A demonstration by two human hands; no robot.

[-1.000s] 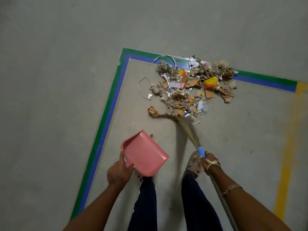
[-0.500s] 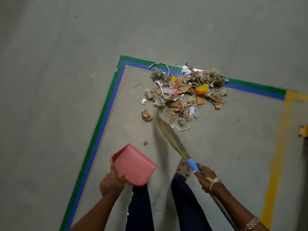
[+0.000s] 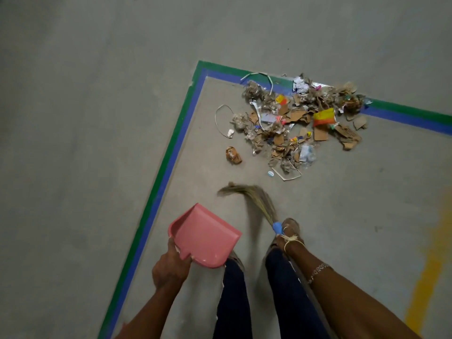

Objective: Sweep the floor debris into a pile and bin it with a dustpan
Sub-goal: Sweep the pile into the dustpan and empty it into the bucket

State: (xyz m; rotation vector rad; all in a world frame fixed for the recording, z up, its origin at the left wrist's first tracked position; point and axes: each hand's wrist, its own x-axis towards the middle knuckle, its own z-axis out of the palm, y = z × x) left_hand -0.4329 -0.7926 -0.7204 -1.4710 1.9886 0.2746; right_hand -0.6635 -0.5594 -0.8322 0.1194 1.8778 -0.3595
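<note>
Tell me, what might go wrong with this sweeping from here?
1. The brown scrap and white loop lie apart from the debris pile; they could be missed.
2. The pile overlaps the tape line; a hard broom stroke might scatter bits past it.
3. The left hand holds the dustpan far from the pile; set down unevenly, bits may slip under.

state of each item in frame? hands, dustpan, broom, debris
debris pile: heaped at the corner of the floor tape, partly over it.
brown scrap: loose, left of the debris pile.
left hand: grips the dustpan handle.
right hand: grips the broom at its blue collar.
dustpan: held apart from the debris pile, no debris seen on it.
broom: bristles bent left, blurred, short of the debris pile.
</note>
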